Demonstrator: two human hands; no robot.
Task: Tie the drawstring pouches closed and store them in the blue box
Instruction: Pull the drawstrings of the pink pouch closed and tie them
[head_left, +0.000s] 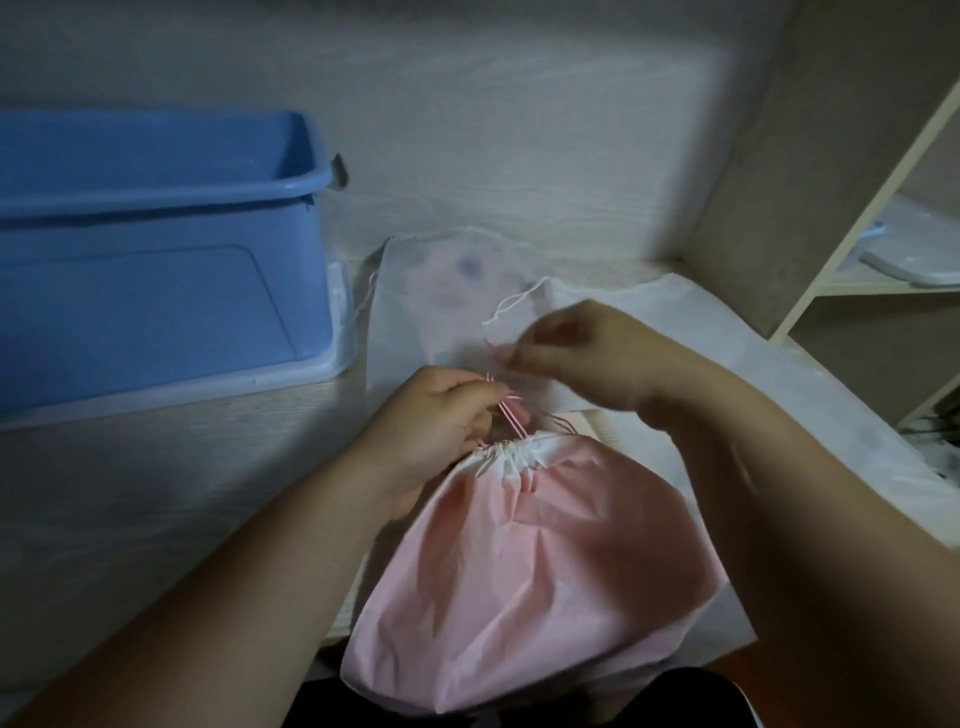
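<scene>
A pink drawstring pouch (530, 582) lies at the table's near edge, its white neck (511, 451) gathered tight. My left hand (441, 415) pinches the pink cords (511, 413) just above the neck. My right hand (576, 353) pinches a cord end higher up and to the right; it is blurred. Behind the hands lie a translucent white pouch (441, 280) with pink contents and another white pouch (675, 322), with a loose white cord (511, 304) between them. The blue box (156, 249) stands open at the left.
The blue box sits on a clear lid (332, 364) on the pale wooden table. A wall panel and open shelves (857, 280) rise at the right, with a white object on one shelf. Bare tabletop (156, 493) lies in front of the box.
</scene>
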